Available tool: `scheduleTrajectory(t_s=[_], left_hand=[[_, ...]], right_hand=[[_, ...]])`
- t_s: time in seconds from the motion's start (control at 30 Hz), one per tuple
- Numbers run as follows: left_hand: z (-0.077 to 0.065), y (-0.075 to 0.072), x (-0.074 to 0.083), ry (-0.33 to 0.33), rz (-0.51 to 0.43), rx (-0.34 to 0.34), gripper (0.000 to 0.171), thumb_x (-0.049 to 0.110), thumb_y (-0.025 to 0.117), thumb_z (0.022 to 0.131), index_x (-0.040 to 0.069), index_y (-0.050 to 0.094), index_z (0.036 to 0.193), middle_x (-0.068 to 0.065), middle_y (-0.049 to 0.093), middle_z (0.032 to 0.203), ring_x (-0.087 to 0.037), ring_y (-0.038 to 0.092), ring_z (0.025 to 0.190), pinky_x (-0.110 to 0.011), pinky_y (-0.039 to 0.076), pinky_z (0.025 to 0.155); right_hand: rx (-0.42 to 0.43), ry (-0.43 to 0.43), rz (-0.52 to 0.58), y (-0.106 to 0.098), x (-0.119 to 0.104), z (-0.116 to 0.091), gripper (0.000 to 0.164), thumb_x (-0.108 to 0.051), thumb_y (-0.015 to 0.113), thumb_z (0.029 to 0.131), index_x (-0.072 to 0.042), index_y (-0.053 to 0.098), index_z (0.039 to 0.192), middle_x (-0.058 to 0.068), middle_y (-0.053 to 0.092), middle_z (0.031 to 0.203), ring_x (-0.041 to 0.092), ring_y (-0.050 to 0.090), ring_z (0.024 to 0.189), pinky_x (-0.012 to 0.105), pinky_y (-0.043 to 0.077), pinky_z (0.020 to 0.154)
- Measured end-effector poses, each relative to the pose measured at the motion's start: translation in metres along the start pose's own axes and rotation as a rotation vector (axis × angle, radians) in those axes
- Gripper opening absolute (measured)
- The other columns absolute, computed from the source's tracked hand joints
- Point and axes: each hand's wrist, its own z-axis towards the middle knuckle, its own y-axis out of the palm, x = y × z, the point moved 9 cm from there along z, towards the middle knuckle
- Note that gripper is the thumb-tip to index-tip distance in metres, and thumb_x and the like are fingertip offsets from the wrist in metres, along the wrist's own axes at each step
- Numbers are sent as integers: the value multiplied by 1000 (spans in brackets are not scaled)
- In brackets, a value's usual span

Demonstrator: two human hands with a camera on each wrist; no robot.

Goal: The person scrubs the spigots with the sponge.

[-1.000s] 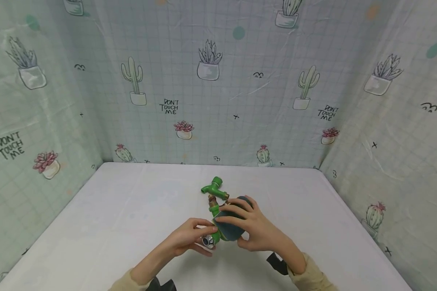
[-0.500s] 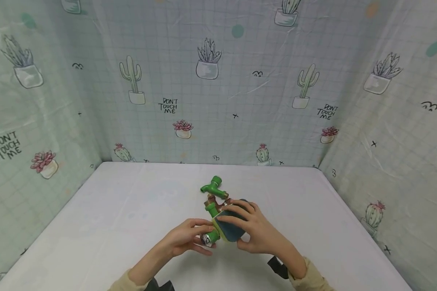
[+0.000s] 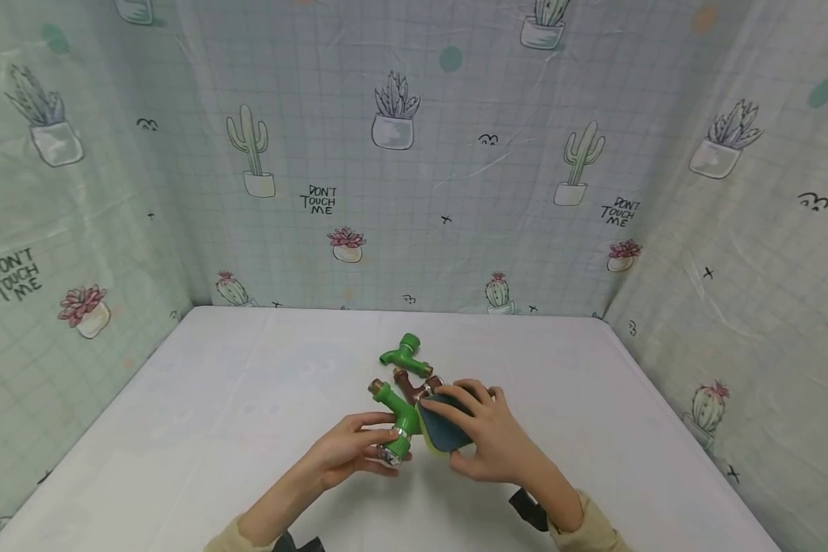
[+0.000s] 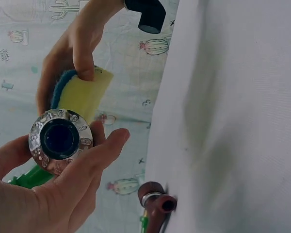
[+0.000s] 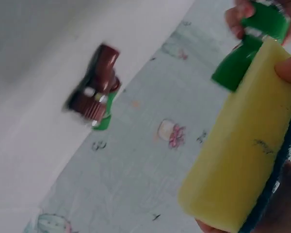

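My left hand (image 3: 348, 452) holds a green tap (image 3: 405, 420) above the table by its chrome-collared end. The tap's brass-tipped end points up and to the left in the head view. In the left wrist view, the round chrome collar (image 4: 86, 141) with a dark opening faces the camera. Gripped in my right hand (image 3: 488, 433) is a yellow sponge (image 5: 237, 145) with a dark blue scouring layer (image 3: 445, 429). The sponge's yellow face is turned to the green tap and lies right up against it in the right wrist view. My right fingers spread over the blue side.
Just beyond the hands, a brown tap (image 3: 407, 386) lies on the white table (image 3: 276, 383). Behind it is a second green tap (image 3: 407, 358) with a brass end. Patterned cloth (image 3: 455, 176) with cactus drawings walls the table at the back and sides.
The held green tap has turned, its brass-tipped end swinging left and out from the sponge. The sponge has shifted slightly, and more of the brown tap now shows.
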Motion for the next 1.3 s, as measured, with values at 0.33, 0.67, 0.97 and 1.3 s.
scheduleTrajectory(t_s=[0.33, 0.67, 0.97, 1.3], left_hand=[[1, 0, -7, -5, -41, 36, 60, 23, 54, 89, -11, 29, 132, -11, 64, 103, -25, 65, 91, -51, 50, 79], [1, 4, -7, -54, -193, -17, 55, 26, 48, 92, -6, 30, 133, -12, 55, 111, -30, 58, 101, -55, 45, 87], [-2, 6, -5, -53, -227, -22, 57, 26, 48, 93, -4, 25, 137, -15, 52, 117, -33, 56, 106, -55, 45, 87], [-2, -6, -2, -12, -167, 96, 73, 22, 57, 88, 2, 11, 140, -20, 48, 119, -37, 55, 106, -55, 48, 82]], right_hand=[[155, 79, -80, -20, 11, 1, 72, -28, 68, 60, -29, 46, 128, 1, 46, 127, 23, 37, 113, 45, 34, 72], [216, 58, -165, -9, 25, -8, 75, -23, 73, 57, -25, 47, 127, 7, 45, 127, 29, 36, 114, 51, 34, 76], [285, -139, -22, -6, -5, -9, 74, -27, 76, 58, -21, 48, 127, 10, 44, 128, 31, 34, 116, 47, 31, 83], [350, 30, -2, -12, 26, -16, 71, -18, 74, 56, -19, 50, 123, 10, 44, 126, 30, 32, 113, 50, 30, 81]])
